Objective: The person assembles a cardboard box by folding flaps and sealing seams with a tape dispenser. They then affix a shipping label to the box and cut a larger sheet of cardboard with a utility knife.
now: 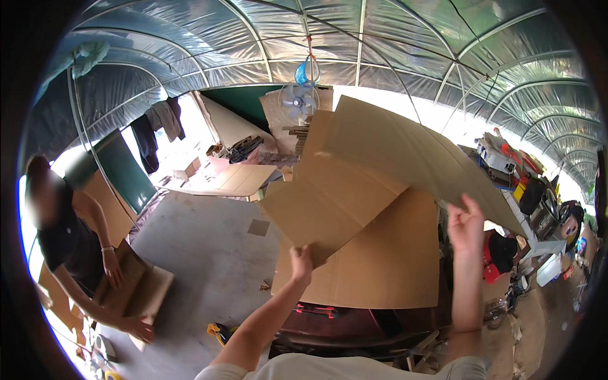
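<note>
A large brown cardboard sheet [405,142] is raised and tilted in front of me, with a folded panel [335,206] hanging toward my left side. My left hand [302,261] is closed on the lower corner of that panel. At the sheet's lower right edge is my right hand [465,225], its fingers apart and bent, with no firm grip visible; whether it touches the sheet is hard to make out. Beneath, another flat cardboard piece [380,266] lies over a dark red surface [354,329].
At the left, a co-worker [69,240] handles a folded cardboard box [145,285] on a grey table [202,234]. A fan [297,101] stands at the back. Piled goods [538,190] line the right side. A yellow-and-black tool [218,332] lies near my left forearm.
</note>
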A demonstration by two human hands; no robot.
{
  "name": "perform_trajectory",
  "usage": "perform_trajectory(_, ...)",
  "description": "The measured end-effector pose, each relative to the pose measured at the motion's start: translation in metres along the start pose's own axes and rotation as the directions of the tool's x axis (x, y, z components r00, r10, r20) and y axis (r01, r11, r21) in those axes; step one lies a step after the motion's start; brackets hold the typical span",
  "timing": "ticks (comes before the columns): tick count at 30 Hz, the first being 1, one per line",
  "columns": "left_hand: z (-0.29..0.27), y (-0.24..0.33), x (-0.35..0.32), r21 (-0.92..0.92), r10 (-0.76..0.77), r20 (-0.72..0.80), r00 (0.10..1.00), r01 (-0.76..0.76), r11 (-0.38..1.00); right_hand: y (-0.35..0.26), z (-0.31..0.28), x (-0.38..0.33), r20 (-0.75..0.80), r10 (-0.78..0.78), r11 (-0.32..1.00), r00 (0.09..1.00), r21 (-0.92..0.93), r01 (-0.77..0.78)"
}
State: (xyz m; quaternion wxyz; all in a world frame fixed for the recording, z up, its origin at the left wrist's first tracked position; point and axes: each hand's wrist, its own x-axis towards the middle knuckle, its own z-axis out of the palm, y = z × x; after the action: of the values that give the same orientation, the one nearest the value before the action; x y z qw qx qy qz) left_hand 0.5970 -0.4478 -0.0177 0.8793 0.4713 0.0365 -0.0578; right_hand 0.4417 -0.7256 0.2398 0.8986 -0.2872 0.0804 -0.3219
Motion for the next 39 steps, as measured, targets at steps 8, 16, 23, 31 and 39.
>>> perform_trajectory(8,-0.021,0.023,-0.006,0.815,0.259,0.352,0.900,-0.430,0.387,0.130,0.054,-0.074,0.116,0.055,0.990,0.992,-0.132,-0.039)
perform_trajectory(16,-0.230,0.030,-0.205,0.764,0.484,-0.610,0.628,0.628,0.147,0.152,0.016,-0.071,0.152,0.160,0.975,0.975,-0.181,-0.132)
perform_trajectory(23,-0.277,0.004,-0.215,0.616,0.397,-0.784,0.477,0.679,0.399,0.189,0.006,-0.059,0.170,0.262,0.958,0.950,-0.162,-0.236)
perform_trajectory(31,-0.285,-0.002,-0.139,0.607,0.320,-0.785,0.531,0.551,0.572,0.191,0.014,-0.069,0.069,0.271,0.947,0.960,-0.198,-0.253)
perform_trajectory(39,-0.262,-0.006,-0.041,0.542,0.027,-0.690,0.723,0.493,0.680,0.190,0.034,-0.090,0.118,0.299,0.941,0.947,-0.199,-0.272)
